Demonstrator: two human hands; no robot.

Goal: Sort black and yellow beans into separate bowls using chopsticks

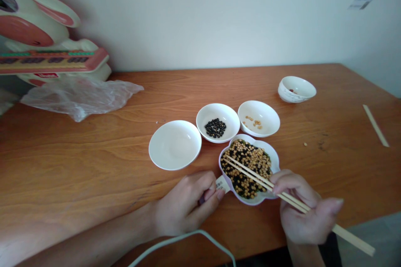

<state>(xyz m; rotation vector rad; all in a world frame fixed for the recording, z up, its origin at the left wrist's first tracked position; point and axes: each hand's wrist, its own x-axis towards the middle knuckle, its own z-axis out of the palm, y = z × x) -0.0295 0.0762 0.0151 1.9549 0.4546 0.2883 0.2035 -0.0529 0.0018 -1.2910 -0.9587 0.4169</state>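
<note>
Wooden chopsticks (250, 174), 1 pair, we pinch w/ our right hand (305, 212), tips over the mixed-bean dish (275, 159). Our left hand (184, 206), fingers curled together, pinches that dish's labelled tab. Behind the dish: 3 white bowls, i.e. an empty bowl (174, 144) to its left, a black-bean bowl (217, 122), a yellow-bean bowl (258, 117). A 4th bowl (296, 89) sits well apart, far right of it. 1 loose stick (375, 125) farther right.

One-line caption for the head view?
Right hand holds chopsticks over mixed-bean dish; left hand steadies it.
</note>
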